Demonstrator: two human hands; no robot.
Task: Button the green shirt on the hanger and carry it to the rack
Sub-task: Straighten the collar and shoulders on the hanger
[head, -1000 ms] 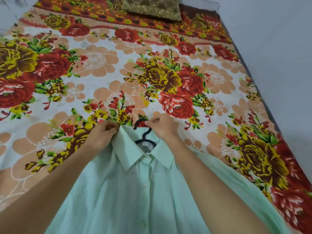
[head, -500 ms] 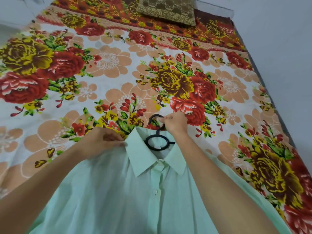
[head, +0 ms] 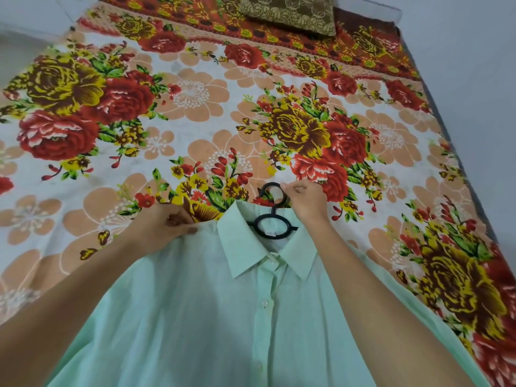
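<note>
A pale green shirt [head: 212,308] lies flat on the bed, collar toward the far side, its front placket buttoned as far as the view shows. A black plastic hanger [head: 272,224] sits inside the neck, its ring and hook sticking out past the collar. My right hand [head: 305,198] pinches the hanger's hook. My left hand [head: 164,227] grips the shirt's left shoulder seam beside the collar. Both forearms cross over the shirt body.
The shirt rests on a bedsheet [head: 195,113] printed with red, yellow and peach flowers. An olive-brown patterned pillow [head: 287,13] lies at the far end. A plain grey wall [head: 469,79] runs along the right side of the bed. No rack is visible.
My right hand moved from the collar up to the hanger's hook, exposing the black ring. My left hand shifted from the collar to the shoulder. The view moved closer.
</note>
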